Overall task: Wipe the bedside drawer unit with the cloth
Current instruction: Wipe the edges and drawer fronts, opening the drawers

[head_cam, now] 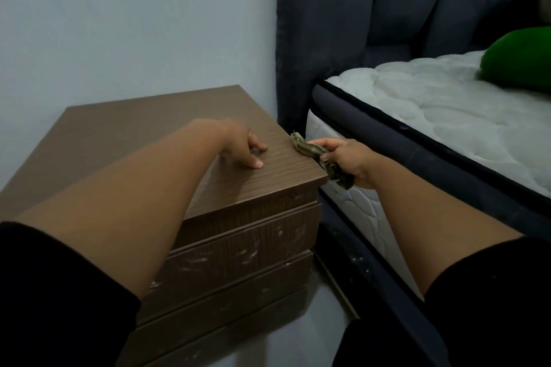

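Note:
The brown wooden bedside drawer unit point(143, 119) stands against the pale wall, with scuffed drawer fronts facing me. My left hand point(241, 144) rests flat on its top near the right edge, fingers spread and holding nothing. My right hand point(347, 159) is in the narrow gap between the unit and the bed, closed around a crumpled olive-patterned cloth point(307, 148). The cloth's free end touches the right edge of the unit's top, and another part hangs below my fist.
A white quilted mattress point(432, 104) on a dark bed base lies close on the right, leaving only a slim gap. A dark padded headboard point(343, 24) rises behind. A green cushion point(521, 56) lies on the mattress. Pale floor shows below.

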### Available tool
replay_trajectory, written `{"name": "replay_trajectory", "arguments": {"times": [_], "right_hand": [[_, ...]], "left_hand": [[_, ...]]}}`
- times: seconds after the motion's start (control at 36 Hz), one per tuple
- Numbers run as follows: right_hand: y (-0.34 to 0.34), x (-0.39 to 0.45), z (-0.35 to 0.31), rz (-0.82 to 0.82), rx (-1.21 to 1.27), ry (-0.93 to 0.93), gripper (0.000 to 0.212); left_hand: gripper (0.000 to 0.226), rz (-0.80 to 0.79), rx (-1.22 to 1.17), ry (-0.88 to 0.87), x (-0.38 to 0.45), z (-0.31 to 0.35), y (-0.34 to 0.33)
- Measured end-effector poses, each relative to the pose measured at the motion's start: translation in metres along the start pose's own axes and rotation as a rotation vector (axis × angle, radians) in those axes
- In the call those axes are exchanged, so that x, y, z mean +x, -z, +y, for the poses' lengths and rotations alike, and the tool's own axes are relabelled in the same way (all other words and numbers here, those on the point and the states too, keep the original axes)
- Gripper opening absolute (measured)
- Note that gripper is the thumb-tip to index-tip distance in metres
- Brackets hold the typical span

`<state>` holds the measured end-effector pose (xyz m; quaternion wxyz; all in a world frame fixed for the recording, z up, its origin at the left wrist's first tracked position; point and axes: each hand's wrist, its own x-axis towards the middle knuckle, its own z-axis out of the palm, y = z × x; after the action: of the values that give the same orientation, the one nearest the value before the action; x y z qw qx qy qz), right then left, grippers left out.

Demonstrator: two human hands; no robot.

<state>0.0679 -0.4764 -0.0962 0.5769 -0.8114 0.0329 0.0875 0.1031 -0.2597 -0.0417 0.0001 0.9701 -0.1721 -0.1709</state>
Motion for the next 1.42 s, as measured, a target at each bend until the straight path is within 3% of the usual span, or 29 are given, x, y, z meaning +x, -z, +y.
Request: {"name": "replay_trajectory", "arguments": {"times": [0.11,0.53,0.97,1.17,1.42], "right_hand": [[-0.004,-0.003,0.005,0.011,0.086,-0.003,0.049],[-0.009,-0.051,0.011,0.098,0.047,0.031,0.044],[-0.072,-0.104,0.019,0.533,-0.047,0.111,0.046],[-0.132,-0.124,0.003,0.537,-0.039,0.154,0.042],[-0.179,-0.136,-0.012,0.561,-0.005,0.175,0.039]], "left_hand": [[0.061,0.007,-0.014,0.006,-0.004,0.001,-0.005],[0.054,0.169,-0.026,0.063,-0.045,0.003,-0.035],[0.046,0.325,-0.226,0.15,-0.121,-0.02,-0.078],[0.043,0.337,-0.279,0.195,-0.163,-0.044,-0.094],[0.07,0.376,-0.485,0.325,-0.209,-0.113,-0.112]]}}
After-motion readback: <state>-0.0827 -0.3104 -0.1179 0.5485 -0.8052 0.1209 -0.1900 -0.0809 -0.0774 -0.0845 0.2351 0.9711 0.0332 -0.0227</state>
